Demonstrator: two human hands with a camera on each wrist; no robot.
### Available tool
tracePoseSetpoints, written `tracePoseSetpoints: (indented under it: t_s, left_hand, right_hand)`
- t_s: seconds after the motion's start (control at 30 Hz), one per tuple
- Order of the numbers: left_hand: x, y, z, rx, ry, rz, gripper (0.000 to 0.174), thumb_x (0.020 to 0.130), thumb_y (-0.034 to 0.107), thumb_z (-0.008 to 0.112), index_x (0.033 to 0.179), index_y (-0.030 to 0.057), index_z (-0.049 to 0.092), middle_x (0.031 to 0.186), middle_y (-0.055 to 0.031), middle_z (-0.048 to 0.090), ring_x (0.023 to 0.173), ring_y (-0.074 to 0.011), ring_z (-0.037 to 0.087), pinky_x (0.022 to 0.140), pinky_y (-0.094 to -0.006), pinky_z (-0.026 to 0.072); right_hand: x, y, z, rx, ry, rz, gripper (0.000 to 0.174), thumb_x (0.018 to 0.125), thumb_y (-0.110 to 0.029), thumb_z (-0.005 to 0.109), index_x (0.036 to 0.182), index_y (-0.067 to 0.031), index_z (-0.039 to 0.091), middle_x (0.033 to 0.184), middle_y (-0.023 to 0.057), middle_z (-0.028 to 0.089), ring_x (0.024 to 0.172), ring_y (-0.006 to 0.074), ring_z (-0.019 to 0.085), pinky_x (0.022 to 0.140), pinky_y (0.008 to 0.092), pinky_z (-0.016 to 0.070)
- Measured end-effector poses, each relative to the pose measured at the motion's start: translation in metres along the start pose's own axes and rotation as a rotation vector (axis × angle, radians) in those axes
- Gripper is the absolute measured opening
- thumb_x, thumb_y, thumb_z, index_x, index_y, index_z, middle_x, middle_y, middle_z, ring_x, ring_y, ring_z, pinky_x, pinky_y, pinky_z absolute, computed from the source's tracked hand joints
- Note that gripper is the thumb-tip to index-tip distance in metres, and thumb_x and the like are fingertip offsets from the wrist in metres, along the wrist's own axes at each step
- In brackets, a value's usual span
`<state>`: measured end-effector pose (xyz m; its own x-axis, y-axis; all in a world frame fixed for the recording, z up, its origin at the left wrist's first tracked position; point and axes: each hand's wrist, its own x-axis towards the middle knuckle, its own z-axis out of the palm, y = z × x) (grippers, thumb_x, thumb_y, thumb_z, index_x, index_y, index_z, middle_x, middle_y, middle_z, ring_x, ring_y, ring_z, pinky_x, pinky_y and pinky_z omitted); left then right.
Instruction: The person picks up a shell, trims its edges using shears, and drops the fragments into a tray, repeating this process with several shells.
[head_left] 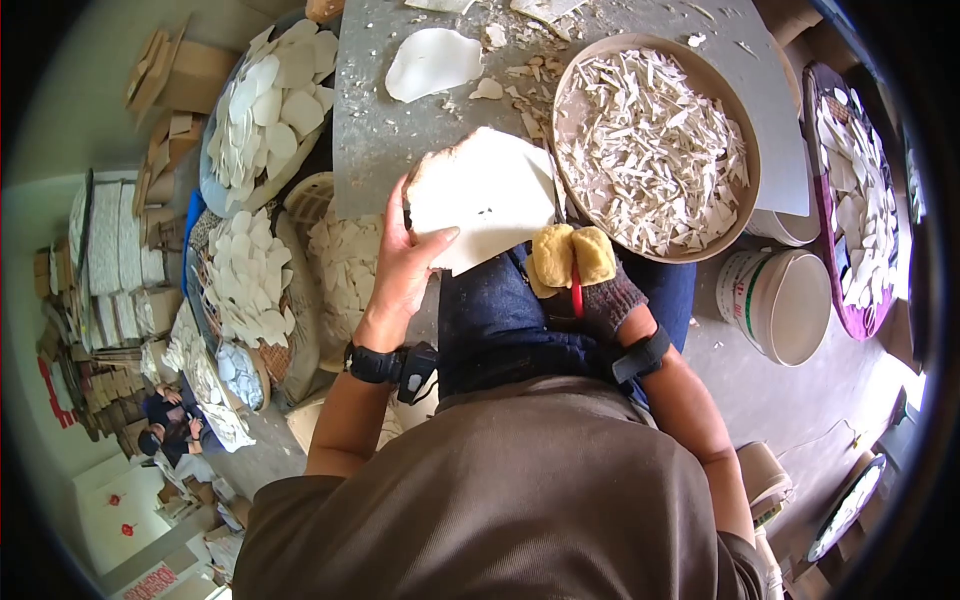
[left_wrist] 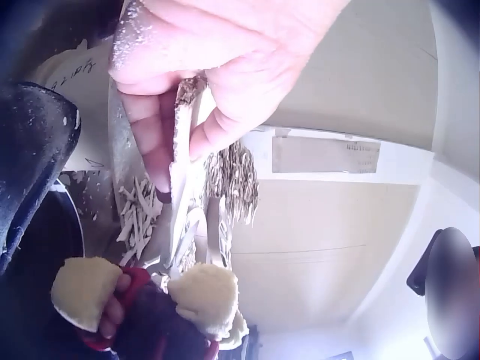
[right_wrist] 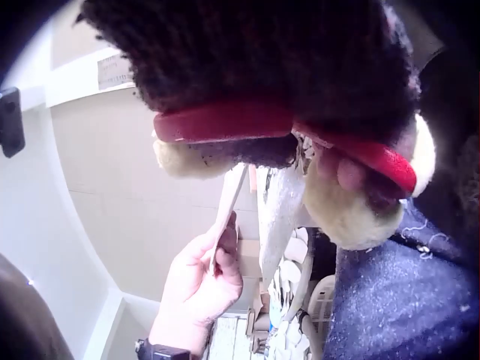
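My left hand point(head_left: 400, 265) grips a flat white shell-like piece point(head_left: 490, 195) by its left edge, thumb on top, and holds it over my lap at the table's near edge. In the left wrist view the fingers point(left_wrist: 225, 67) pinch that piece point(left_wrist: 182, 172) edge-on. My right hand point(head_left: 585, 275) wears a dark glove with yellow padded fingertips. It grips a red-handled cutter point(right_wrist: 225, 121) at the piece's lower right corner. A grey blade point(right_wrist: 281, 217) points toward the left hand point(right_wrist: 199, 281).
A round basin point(head_left: 650, 140) full of white offcut strips sits on the grey table point(head_left: 370, 130) beside a loose white piece point(head_left: 432, 62). Baskets of white pieces point(head_left: 270, 110) stand to the left. To the right are a white bucket point(head_left: 775, 305) and a purple tray point(head_left: 855, 200).
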<state>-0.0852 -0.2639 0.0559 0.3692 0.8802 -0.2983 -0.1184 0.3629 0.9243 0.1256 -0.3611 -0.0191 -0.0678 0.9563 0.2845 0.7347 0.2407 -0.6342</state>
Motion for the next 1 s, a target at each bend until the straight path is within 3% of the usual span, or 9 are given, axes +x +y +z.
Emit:
tracePoseSetpoints:
  t_s: [0.13, 0.17, 0.4, 0.53, 0.6, 0.7, 0.8, 0.87, 1.0]
  left_hand:
    - [0.001, -0.002, -0.001, -0.027, 0.009, -0.023, 0.081, 0.076, -0.007, 0.062, 0.143, 0.0115, 0.02, 0.126, -0.0086, 0.048, 0.108, -0.0158, 0.053, 0.079, -0.0265, 0.0515]
    - [0.002, -0.004, -0.001, -0.034, 0.011, -0.013, 0.081, 0.076, -0.008, 0.062, 0.143, 0.0115, 0.02, 0.127, -0.0088, 0.047, 0.108, -0.0163, 0.054, 0.08, -0.0272, 0.0513]
    - [0.01, -0.001, -0.008, -0.024, -0.038, 0.032, 0.082, 0.074, -0.009, 0.062, 0.143, 0.0078, 0.02, 0.131, -0.0108, 0.044, 0.117, -0.0193, 0.048, 0.094, -0.031, 0.0443]
    - [0.015, 0.013, -0.008, 0.067, -0.121, 0.065, 0.082, 0.074, -0.008, 0.062, 0.143, 0.006, 0.02, 0.133, -0.0127, 0.042, 0.118, -0.0193, 0.047, 0.097, -0.0312, 0.0414]
    - [0.017, 0.018, -0.011, 0.084, -0.147, 0.017, 0.08, 0.075, -0.007, 0.062, 0.142, 0.005, 0.02, 0.132, -0.0134, 0.043, 0.117, -0.0188, 0.048, 0.096, -0.0308, 0.0419]
    - [0.021, 0.019, -0.013, 0.06, -0.064, 0.005, 0.073, 0.077, -0.004, 0.062, 0.14, 0.0036, 0.026, 0.126, -0.0127, 0.049, 0.113, -0.019, 0.051, 0.095, -0.0316, 0.0436]
    - [0.026, -0.007, -0.004, -0.235, 0.181, 0.235, 0.058, 0.08, -0.001, 0.061, 0.133, 0.0028, 0.037, 0.118, -0.011, 0.055, 0.107, -0.0192, 0.055, 0.091, -0.0322, 0.0465]
    - [0.02, -0.022, 0.017, -0.396, 0.335, 0.192, 0.045, 0.082, 0.001, 0.061, 0.124, 0.0034, 0.045, 0.114, -0.0093, 0.056, 0.103, -0.0194, 0.057, 0.088, -0.0326, 0.0479]
    - [0.016, -0.028, 0.055, -0.532, 0.279, 0.061, 0.035, 0.084, 0.006, 0.062, 0.117, 0.0041, 0.051, 0.111, -0.0072, 0.058, 0.101, -0.0175, 0.057, 0.086, -0.0335, 0.049]
  right_hand:
    - [-0.006, -0.004, -0.009, 0.029, 0.09, -0.089, 0.021, 0.071, -0.013, 0.062, 0.09, -0.004, 0.062, 0.083, 0.0145, 0.062, 0.078, 0.0336, 0.059, 0.069, 0.0406, 0.0473]
    - [-0.007, -0.004, -0.011, 0.161, 0.07, 0.041, 0.022, 0.071, -0.015, 0.063, 0.09, -0.004, 0.062, 0.083, 0.0143, 0.062, 0.079, 0.0335, 0.059, 0.069, 0.0403, 0.0474]
    - [-0.015, 0.006, 0.001, 0.228, 0.06, 0.06, 0.023, 0.071, -0.017, 0.065, 0.091, -0.0043, 0.062, 0.083, 0.0132, 0.062, 0.08, 0.0326, 0.059, 0.068, 0.0401, 0.0468]
    - [-0.018, 0.015, 0.014, -0.062, -0.072, -0.066, 0.03, 0.081, -0.013, 0.058, 0.11, -0.0048, 0.057, 0.105, 0.0104, 0.061, 0.098, 0.0269, 0.058, 0.083, 0.0382, 0.0458]
    - [-0.022, 0.022, 0.017, 0.036, -0.147, -0.017, 0.029, 0.082, -0.011, 0.056, 0.111, -0.0046, 0.057, 0.107, 0.01, 0.062, 0.101, 0.0254, 0.058, 0.085, 0.0369, 0.0457]
    - [-0.021, 0.019, 0.022, 0.602, -0.054, 0.24, 0.028, 0.082, -0.01, 0.055, 0.11, -0.0044, 0.058, 0.106, 0.0104, 0.062, 0.101, 0.0253, 0.058, 0.086, 0.0363, 0.0458]
    - [-0.011, 0.006, 0.009, 0.053, -0.028, -0.009, 0.029, 0.078, -0.011, 0.059, 0.107, -0.0049, 0.06, 0.103, 0.0144, 0.063, 0.095, 0.0294, 0.06, 0.083, 0.0374, 0.0469]
    - [-0.002, -0.006, -0.002, 0.253, 0.034, 0.01, 0.029, 0.076, -0.013, 0.062, 0.104, -0.0047, 0.062, 0.099, 0.014, 0.064, 0.091, 0.031, 0.06, 0.08, 0.0373, 0.048]
    - [0.005, -0.015, -0.013, 0.357, 0.043, 0.11, 0.027, 0.073, -0.013, 0.063, 0.098, -0.0029, 0.063, 0.088, 0.0141, 0.064, 0.084, 0.0334, 0.061, 0.075, 0.0393, 0.0485]
